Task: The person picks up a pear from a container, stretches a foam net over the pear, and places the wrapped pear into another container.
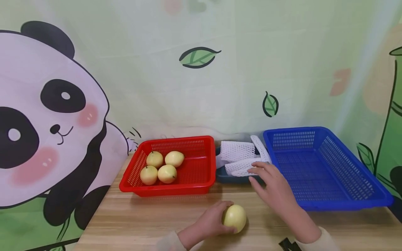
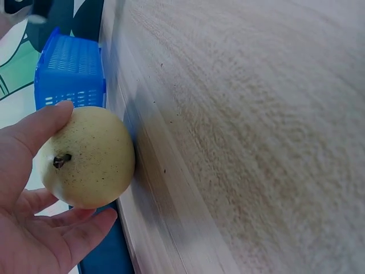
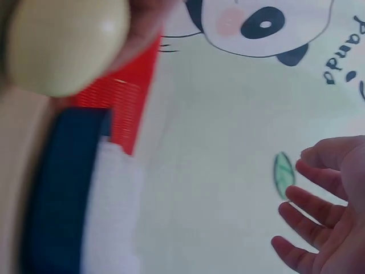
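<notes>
My left hand (image 1: pixel 214 220) grips a pale yellow pear (image 1: pixel 235 219) low over the wooden table near the front. In the left wrist view the thumb and fingers curl round the pear (image 2: pixel 91 160), its dark stem turned toward the camera. My right hand (image 1: pixel 274 186) hovers with spread, relaxed fingers at the front of a dark blue tray (image 1: pixel 230 179). White foam fruit nets (image 1: pixel 238 150) lie in that tray, close to the fingertips. The right wrist view shows nothing held between the fingers of the right hand (image 3: pixel 322 211).
A red basket (image 1: pixel 191 190) at left holds several pears (image 1: pixel 167 173). On the right stands a larger blue basket (image 1: pixel 326 174), close beside my right forearm. Behind everything hangs a cloth (image 1: pixel 232 80) printed with a panda and leaves.
</notes>
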Demonstrator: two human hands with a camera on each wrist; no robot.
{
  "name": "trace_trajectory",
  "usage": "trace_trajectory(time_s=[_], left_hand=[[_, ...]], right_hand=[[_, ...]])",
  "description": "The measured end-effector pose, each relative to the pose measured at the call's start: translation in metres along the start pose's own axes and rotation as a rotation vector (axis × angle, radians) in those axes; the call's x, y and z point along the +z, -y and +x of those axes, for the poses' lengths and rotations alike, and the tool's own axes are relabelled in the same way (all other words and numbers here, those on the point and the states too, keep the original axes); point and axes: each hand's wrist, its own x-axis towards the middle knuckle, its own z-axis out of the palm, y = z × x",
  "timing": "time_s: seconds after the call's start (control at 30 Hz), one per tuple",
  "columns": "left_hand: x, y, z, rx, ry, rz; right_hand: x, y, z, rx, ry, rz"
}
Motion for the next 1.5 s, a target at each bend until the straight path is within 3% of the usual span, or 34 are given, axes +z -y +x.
trace_trajectory(time_s=[0.2, 0.43, 0.6, 0.7, 0.87, 0.97, 1.2, 1.5], left_hand=[[-0.003, -0.001, -0.002, -0.027, 0.012, 0.010], [-0.004, -0.001, -0.002, -0.047, 0.000, 0.053], [-0.008, -0.003, -0.001, -0.115, 0.015, 0.043], [-0.016, -0.005, -0.001, -0.118, -0.012, 0.041], [-0.037, -0.004, 0.002, 0.030, -0.116, 0.002], [-0.055, -0.004, 0.002, 0.079, -0.138, -0.048], [-0.084, -0.005, 0.001, 0.086, -0.138, -0.047], [-0.092, -0.001, -0.004, 0.051, -0.125, -0.032]], right_hand=[[-0.017, 0.001, 0.041, 0.060, 0.104, -0.022], [-0.035, -0.009, 0.094, 0.275, 0.342, 0.005], [-0.030, -0.031, 0.126, 0.369, 0.497, -0.054], [-0.021, -0.049, 0.137, 0.383, 0.587, -0.108], [-0.002, -0.078, 0.137, 0.416, 0.705, -0.185], [0.014, -0.094, 0.132, 0.448, 0.762, -0.193], [0.047, -0.122, 0.118, 0.504, 0.830, -0.203], [0.064, -0.130, 0.108, 0.517, 0.854, -0.261]])
